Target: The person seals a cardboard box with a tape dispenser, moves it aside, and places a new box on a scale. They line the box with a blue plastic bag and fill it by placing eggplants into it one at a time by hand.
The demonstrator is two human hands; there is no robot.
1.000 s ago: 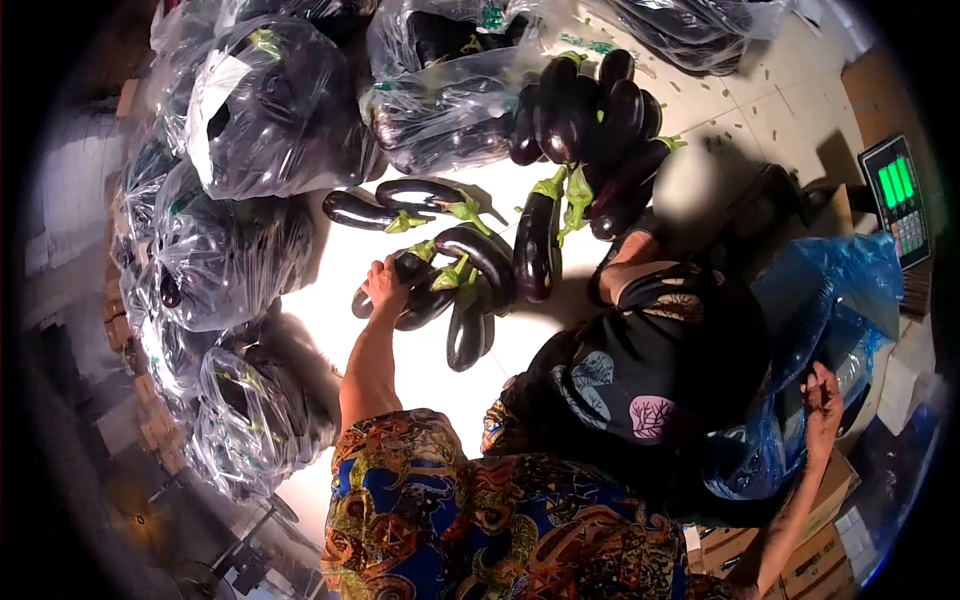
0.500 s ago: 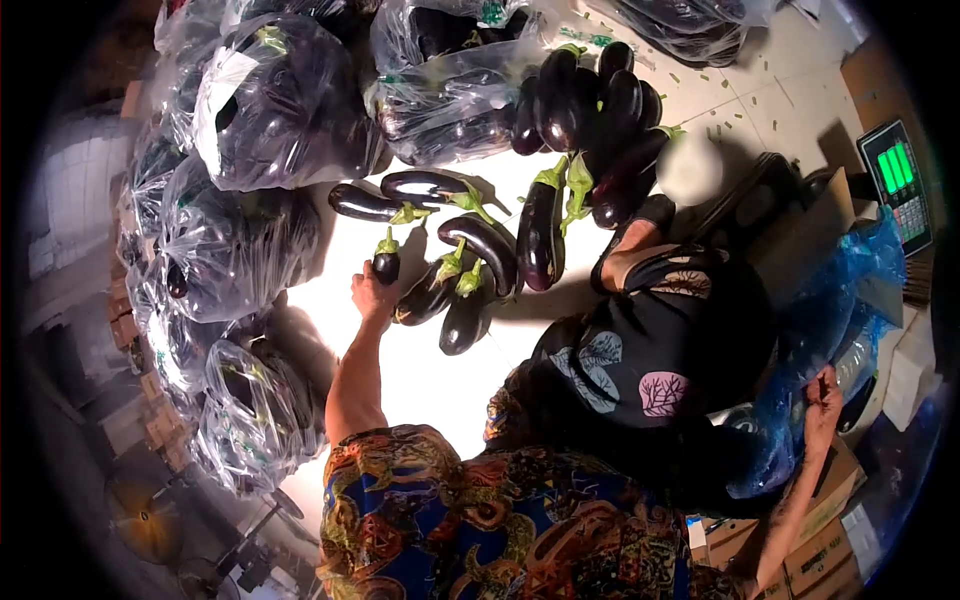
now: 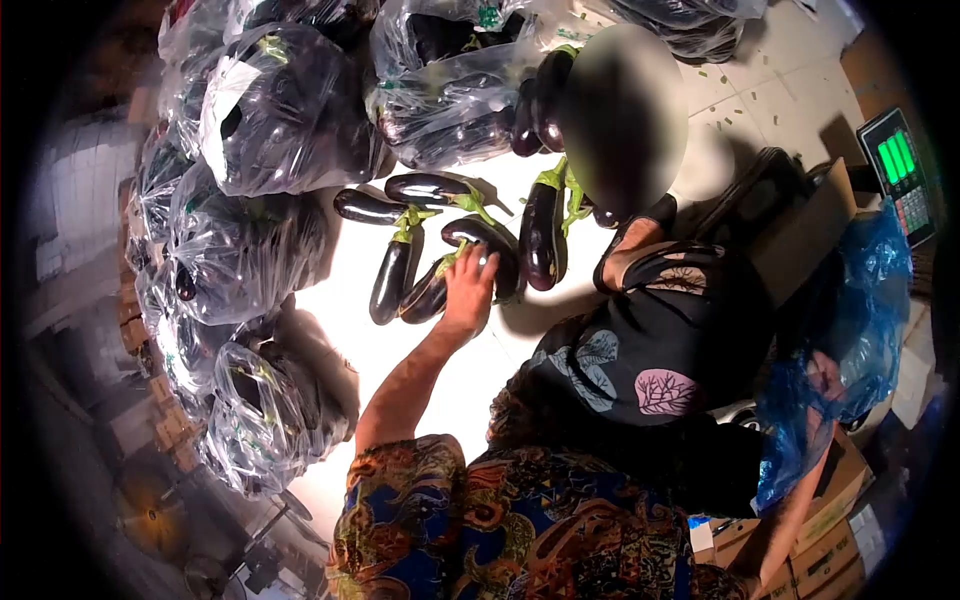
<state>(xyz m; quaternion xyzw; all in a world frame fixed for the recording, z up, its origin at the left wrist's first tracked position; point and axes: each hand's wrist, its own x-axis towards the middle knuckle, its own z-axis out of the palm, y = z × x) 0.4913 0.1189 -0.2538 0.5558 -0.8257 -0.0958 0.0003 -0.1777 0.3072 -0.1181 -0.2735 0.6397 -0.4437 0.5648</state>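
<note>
My left hand [image 3: 470, 292] reaches over the loose eggplants, fingers apart, touching the curved eggplant [image 3: 503, 262]. Part of that eggplant is hidden beneath the fingers. Just left of the hand lie another eggplant [image 3: 425, 298] and one with its green stalk upward [image 3: 391, 285]. Two more, an upper eggplant [image 3: 425, 187] and a left eggplant [image 3: 366, 207], rest farther back, and a long eggplant [image 3: 538, 240] lies to the right. Over on the right side, my right hand [image 3: 825, 378] grips a blue plastic bag [image 3: 865, 310], partly seen through its film.
Clear bags of eggplants [image 3: 290, 120] are stacked along the left and back. A scale with a green display [image 3: 897, 165] stands at the right, near cardboard boxes [image 3: 825, 545]. A person's leg in dark printed trousers [image 3: 660, 340] is close by; a blurred patch covers the back pile.
My left hand has let go of the upright eggplant, which now lies flat, and has moved right. The eggplant lowest in the group no longer shows. My right hand and the blue bag have shifted slightly.
</note>
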